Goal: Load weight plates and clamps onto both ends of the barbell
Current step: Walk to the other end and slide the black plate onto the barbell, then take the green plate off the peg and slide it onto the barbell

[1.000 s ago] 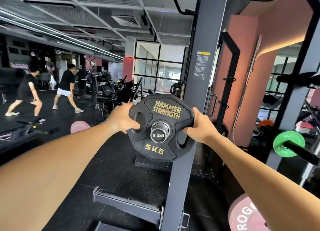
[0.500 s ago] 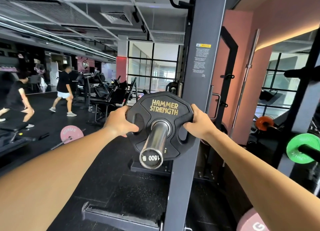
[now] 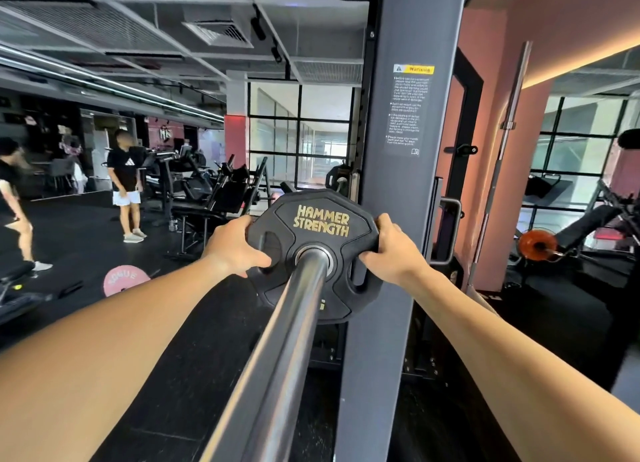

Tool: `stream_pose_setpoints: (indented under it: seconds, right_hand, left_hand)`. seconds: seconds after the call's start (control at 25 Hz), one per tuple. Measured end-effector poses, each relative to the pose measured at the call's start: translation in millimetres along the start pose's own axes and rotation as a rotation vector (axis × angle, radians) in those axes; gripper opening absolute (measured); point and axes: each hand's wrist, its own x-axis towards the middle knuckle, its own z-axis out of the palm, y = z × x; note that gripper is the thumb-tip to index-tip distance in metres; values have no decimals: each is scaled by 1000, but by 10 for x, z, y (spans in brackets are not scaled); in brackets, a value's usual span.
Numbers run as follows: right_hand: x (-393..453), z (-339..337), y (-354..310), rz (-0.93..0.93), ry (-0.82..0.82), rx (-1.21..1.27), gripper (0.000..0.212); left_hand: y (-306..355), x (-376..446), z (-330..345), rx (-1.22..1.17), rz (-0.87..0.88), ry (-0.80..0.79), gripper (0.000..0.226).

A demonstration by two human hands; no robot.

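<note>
Behind a grey steel rack upright (image 3: 408,219), a black rubber Hammer Strength weight plate (image 3: 313,254) is threaded on the chrome barbell sleeve (image 3: 284,351), gripped at nine o'clock by the left hand (image 3: 233,245) and three o'clock by the right hand (image 3: 391,250). If tilted, binding is likely; fingers could be pinched against the upright.

two bare forearms — left hand (image 3: 235,245), right hand (image 3: 393,250) — unsleeved.

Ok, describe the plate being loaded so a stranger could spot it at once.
Find the grey rack upright mid-frame; a steel barbell sleeve runs toward it. The black plate is threaded on it, gripped by both hands, gold HAMMER STRENGTH lettering, unlike the pink plate on the floor.
</note>
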Motion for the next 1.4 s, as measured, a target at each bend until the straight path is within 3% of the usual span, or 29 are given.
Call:
stream_pose_setpoints:
  seconds: [0.4,0.68,1.12,1.4]
  right_hand:
    - [354,115,93,50,22,5,34]
    - [-343,-183,-53,25,124,-27,57]
    - [-2080,-1112,-366,64,30,-133,39]
    - [-2726,-1940,-120,68,148,-167,23]
  left_hand:
    - [-89,273,175,64,-8,51,40]
    - [234,-360,-507,139,88,27,43]
    - [880,-2082,-1017,146,167,-12,27]
    - [1716,-2518,-850,99,273,-23,20]
